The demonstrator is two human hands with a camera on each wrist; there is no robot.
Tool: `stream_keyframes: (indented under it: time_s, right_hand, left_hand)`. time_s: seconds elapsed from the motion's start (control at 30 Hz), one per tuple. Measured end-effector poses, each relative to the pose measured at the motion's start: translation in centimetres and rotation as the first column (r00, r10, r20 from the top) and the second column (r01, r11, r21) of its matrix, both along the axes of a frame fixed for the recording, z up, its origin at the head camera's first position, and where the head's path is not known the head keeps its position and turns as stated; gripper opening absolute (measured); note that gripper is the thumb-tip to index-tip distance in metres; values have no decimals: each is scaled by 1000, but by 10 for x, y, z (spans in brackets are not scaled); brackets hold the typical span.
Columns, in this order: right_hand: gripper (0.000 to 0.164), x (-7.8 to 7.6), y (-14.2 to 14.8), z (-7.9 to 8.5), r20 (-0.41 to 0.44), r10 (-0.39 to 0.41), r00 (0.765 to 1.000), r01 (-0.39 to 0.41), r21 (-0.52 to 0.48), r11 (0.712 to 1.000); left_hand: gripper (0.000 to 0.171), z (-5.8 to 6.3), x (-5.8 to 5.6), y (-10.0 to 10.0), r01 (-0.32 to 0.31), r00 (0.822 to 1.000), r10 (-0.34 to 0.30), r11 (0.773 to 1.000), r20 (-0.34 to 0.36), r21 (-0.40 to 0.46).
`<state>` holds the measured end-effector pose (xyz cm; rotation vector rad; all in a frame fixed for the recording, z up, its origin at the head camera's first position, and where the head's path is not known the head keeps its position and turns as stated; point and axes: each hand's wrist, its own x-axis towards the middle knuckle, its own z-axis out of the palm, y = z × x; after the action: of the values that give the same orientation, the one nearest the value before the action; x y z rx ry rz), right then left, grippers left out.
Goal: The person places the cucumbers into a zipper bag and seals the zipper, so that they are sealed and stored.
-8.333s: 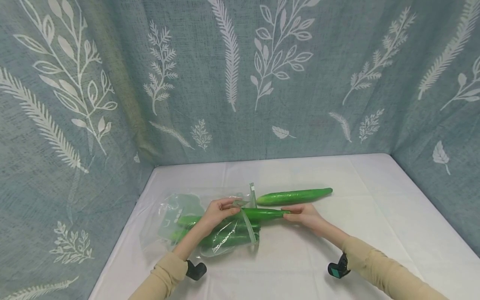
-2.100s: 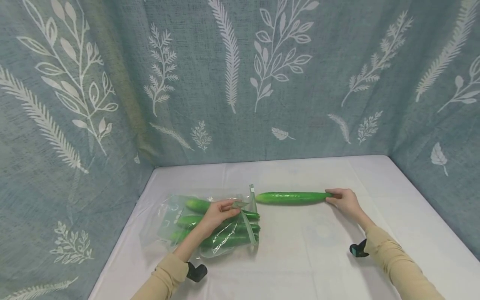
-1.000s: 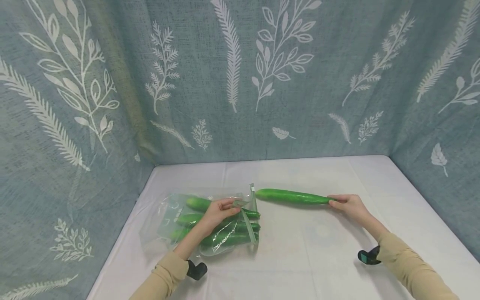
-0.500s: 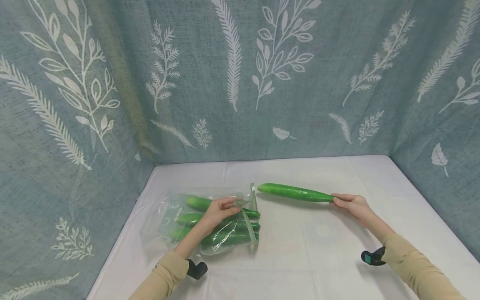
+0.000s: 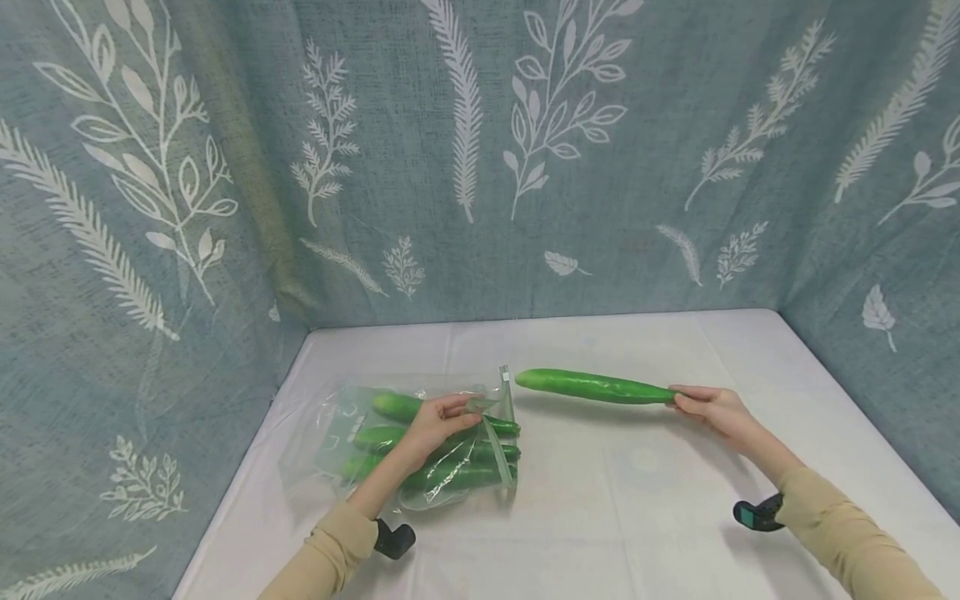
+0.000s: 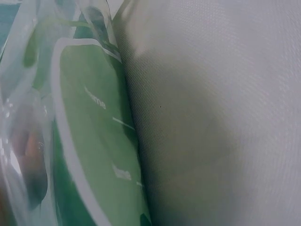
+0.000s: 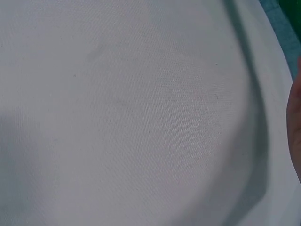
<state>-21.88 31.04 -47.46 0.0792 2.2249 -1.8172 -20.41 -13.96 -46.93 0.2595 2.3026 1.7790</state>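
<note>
In the head view my right hand pinches the thin right end of a long cucumber. The cucumber is held off the table, its pale tip near the bag's mouth and a shadow beneath it. My left hand pinches the open edge of a clear zip bag, lifting the upper layer. Inside the bag lie three cucumbers side by side, their stem ends toward the mouth. In the left wrist view the bag's green printed label shows close up. The right wrist view catches only the edge of my right hand.
A white cloth covers the table. Blue-green curtains with white leaf prints stand behind it and on both sides. The zip strip runs along the bag's right edge.
My right hand let go of the third cucumber inside the bag, took the last one by its right end, raised it from the table and drew it slightly right. The left hand stayed put.
</note>
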Motion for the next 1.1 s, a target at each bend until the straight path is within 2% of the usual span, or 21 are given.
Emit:
stream_keyframes:
  time_s: [0.2,0.43,0.77,1.1]
  right_hand:
    - [65,1,5,2,-8,36,999,-36,-14,999]
    - [62,2,4,2,-14,88,996,-87,38,995]
    - [59,3,-13,-3,-4,53,999,-53,39,998]
    - [58,3,-32,-8,-14,49,999,-48,51,998]
  left_hand:
    - [43,0,-1,-1,-10,1000,10,1000,4,3]
    - [44,0,0,0,-6,1000,6,1000,-1,12]
    - [44,-1,0,0,20,1000,-19,999,-22,26]
    - [44,-1,1,1,10,1000,-9,1000,-26,23]
